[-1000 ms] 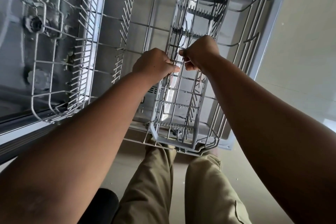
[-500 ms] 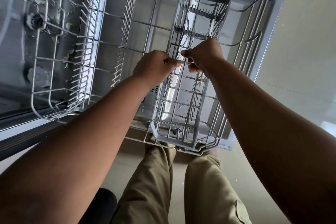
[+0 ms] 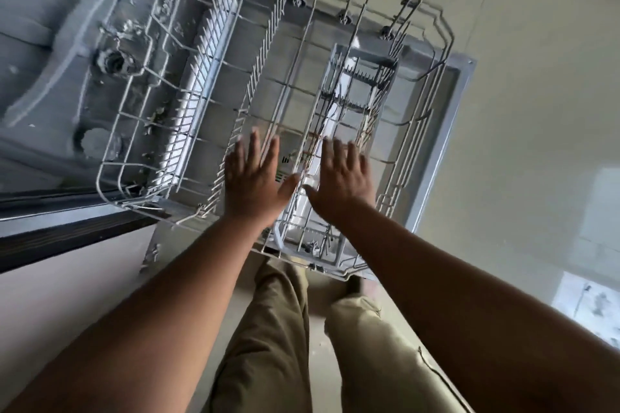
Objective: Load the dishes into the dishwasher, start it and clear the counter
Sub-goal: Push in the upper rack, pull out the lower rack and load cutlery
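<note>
Hands dominate the head view, both stretched out palm-down over the pulled-out lower rack (image 3: 432, 131) of the dishwasher. Left hand (image 3: 253, 183) has its fingers straight and spread wide, holding nothing; it is seen over the wire grid just to the left of the cutlery basket (image 3: 339, 131), and whether it touches the wires cannot be told through the motion blur. Right hand (image 3: 340, 178) is likewise flat and spread, fingers straight, thumb pointing toward the left hand, and it lies over the near half of the cutlery basket, gripping nothing. Between the two thumbs a narrow gap shows the pale floor of the basket. That basket is a long grey plastic frame with comb-like dividers at its far end, and it sits inside the right part of the rack, running from the rack's near rim toward its far rim. No dishes show in the rack; its rows of upright tines (image 3: 265, 84) stand bare. Under the rack lies the open dishwasher door (image 3: 446, 131), its grey edge showing along the right side. Left of it the dishwasher tub (image 3: 50, 60) opens, with a spray arm (image 3: 67, 43) lying across the floor and bits of debris scattered around. A second wire rack (image 3: 161, 84) sits over the tub. Below the forearms, the person's khaki trousers (image 3: 268, 345) appear above a pale floor (image 3: 536, 43).
</note>
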Demonstrator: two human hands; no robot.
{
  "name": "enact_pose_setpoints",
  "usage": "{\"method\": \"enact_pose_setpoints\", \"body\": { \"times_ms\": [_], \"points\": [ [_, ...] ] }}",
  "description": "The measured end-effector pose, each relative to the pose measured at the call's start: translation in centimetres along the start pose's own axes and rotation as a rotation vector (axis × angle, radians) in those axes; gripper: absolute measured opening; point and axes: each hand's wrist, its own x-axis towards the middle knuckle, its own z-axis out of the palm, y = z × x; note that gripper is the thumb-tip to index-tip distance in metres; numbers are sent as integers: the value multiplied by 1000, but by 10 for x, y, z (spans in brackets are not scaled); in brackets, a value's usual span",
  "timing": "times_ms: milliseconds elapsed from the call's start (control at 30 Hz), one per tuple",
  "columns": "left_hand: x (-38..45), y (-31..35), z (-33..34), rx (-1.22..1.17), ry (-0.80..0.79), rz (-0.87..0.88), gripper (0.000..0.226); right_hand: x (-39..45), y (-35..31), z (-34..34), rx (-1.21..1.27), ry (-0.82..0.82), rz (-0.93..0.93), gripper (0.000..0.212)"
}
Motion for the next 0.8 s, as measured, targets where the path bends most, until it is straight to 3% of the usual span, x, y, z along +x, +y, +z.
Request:
{"method": "enact_pose_setpoints", "body": {
  "times_ms": [100,267,467,800],
  "points": [
    [-48,-10,-8,60,-71,-92,86,-36,-2,-13,-142,-42,-159,97],
    [-126,1,-66,72,-54,-146,84,-93,-15,-71,-284,-39,-313,96],
    [-207,23,-185,101,180,-102,79,-152,-77,-155,-385,79,-553,95],
    [-389,-50,-289,94,554,-470,68,-284,-251,-235,-453,327,-1073,84]
  ]
}}
